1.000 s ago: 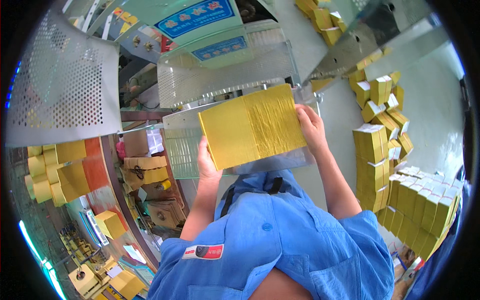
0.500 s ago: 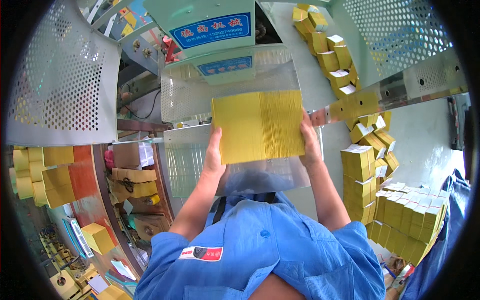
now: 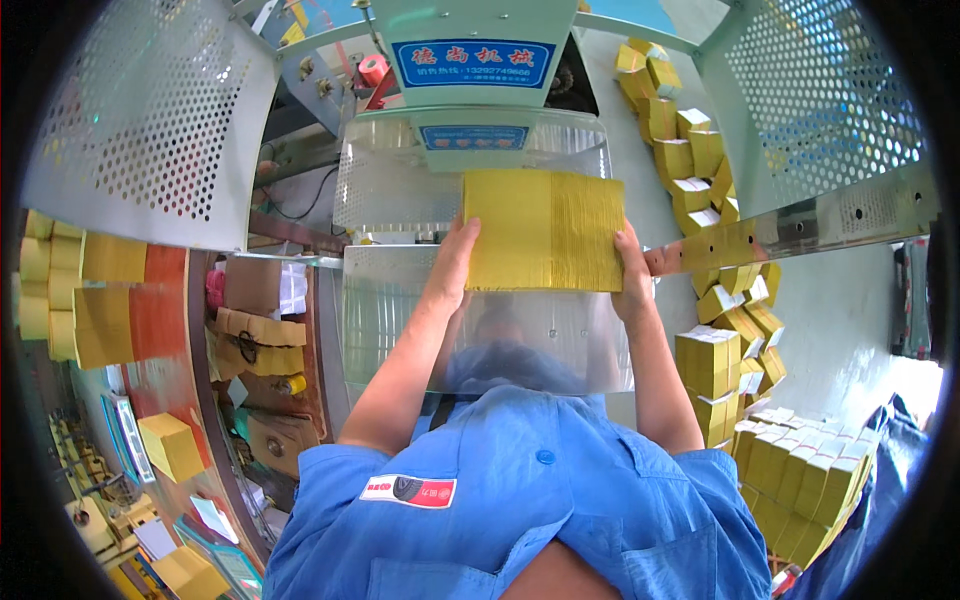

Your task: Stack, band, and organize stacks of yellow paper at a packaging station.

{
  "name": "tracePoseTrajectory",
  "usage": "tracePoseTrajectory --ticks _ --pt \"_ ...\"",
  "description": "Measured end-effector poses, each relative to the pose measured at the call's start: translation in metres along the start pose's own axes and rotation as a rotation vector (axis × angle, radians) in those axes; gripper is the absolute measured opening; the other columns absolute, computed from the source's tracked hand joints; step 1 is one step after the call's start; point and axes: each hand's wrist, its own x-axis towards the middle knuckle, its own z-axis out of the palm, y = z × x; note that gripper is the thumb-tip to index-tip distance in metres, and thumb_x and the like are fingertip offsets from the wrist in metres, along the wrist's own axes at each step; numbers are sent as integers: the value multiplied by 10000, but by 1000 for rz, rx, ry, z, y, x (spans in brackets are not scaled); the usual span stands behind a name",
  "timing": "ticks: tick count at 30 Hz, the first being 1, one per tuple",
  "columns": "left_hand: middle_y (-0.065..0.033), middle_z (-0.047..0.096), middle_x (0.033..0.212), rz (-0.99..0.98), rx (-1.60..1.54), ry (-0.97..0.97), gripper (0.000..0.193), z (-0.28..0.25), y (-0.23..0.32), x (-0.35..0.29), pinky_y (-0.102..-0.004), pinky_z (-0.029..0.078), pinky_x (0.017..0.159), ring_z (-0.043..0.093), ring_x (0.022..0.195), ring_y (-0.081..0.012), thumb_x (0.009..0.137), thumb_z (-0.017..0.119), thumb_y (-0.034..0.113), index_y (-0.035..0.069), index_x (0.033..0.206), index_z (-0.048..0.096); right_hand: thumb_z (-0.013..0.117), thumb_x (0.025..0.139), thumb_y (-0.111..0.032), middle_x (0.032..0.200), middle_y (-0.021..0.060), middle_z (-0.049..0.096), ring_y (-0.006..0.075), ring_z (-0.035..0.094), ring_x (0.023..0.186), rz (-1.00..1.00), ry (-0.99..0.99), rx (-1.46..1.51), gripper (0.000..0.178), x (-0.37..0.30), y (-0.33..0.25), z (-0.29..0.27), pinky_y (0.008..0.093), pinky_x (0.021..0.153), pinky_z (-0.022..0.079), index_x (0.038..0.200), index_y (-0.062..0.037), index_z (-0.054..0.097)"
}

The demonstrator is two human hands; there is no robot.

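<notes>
Between my two hands is a thick stack of yellow-brown paper envelopes (image 3: 545, 230), its right part showing many ridged, layered edges. My left hand (image 3: 456, 262) is closed against the stack's left side, thumb on top at the edge. On the opposite side my right hand (image 3: 632, 268) presses in the same way; its lower fingers are hidden. The stack is over a shiny metal tray (image 3: 500, 350) at the front of a pale green machine (image 3: 440, 90). Whether its underside touches the tray, I cannot tell.
Perforated metal guards (image 3: 160, 130) flank the machine, and a metal bar (image 3: 800, 225) runs off to the right. Banded envelope bundles (image 3: 800, 470) are piled on the floor at right. To the left, a reddish-brown table (image 3: 165, 375) carries more yellow-brown stacks.
The stack has moved slightly away from me, and its tilt has levelled out. Both hands keep their hold on it. The whole view has shifted a little.
</notes>
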Motion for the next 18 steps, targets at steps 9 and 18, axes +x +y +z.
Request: tracePoseTrajectory --ticks 9,18 --pt "-82 506 1311 -89 -6 62 561 0 -10 -1 -316 382 1002 473 1209 -181 964 534 361 42 1402 389 459 969 -397 1441 102 402 226 362 1336 -38 -53 -46 638 2 13 -14 349 1113 265 1472 -42 291" --pt "-48 521 1279 -119 10 34 550 9 -17 -5 -303 394 973 495 1162 -139 943 578 398 33 1338 463 414 998 -338 1443 80 383 189 354 1341 -104 -91 -32 636 -3 12 -16 306 1124 246 1508 -24 198"
